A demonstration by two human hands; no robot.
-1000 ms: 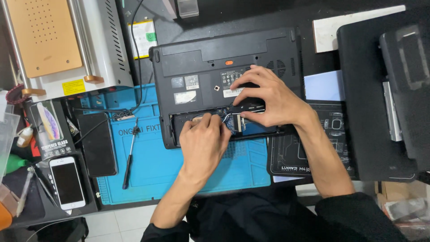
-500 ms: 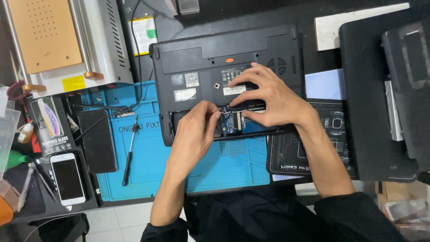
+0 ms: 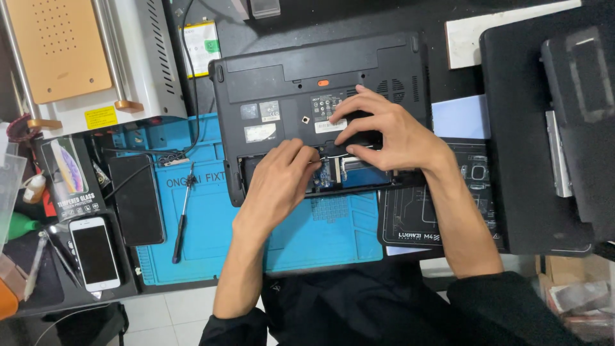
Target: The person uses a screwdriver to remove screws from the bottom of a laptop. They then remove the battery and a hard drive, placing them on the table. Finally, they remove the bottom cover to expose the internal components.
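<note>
To my far left stand one white phone [image 3: 94, 253] and one black phone [image 3: 136, 199], both face up beside the blue mat [image 3: 211, 237]; one screwdriver [image 3: 181, 214] lies on that mat, untouched; behind them sits one grey machine with a tan plate [image 3: 57, 48]. My left hand [image 3: 278, 186] has crept up from the mat's edge since a second ago and now covers the left part of the open bay in the laptop [image 3: 282, 77]; its fingers are curled narrow, tips down in the bay beside a small green board [image 3: 325, 179]; whether they pinch anything I cannot tell. My right hand [image 3: 387, 131] has hardly moved; it lies spread across the laptop's underside, fingers arched, tips pressing on the bay's far rim, holding nothing that I can see. I judge the left hand's advance to mean the work has passed from steadying the case to handling the part inside. The laptop lies bottom up, half on the mat; one laptop, one open bay, two phones, one screwdriver; to the right lie one dark printed mat [image 3: 416, 218] and one black case [image 3: 544, 128].
</note>
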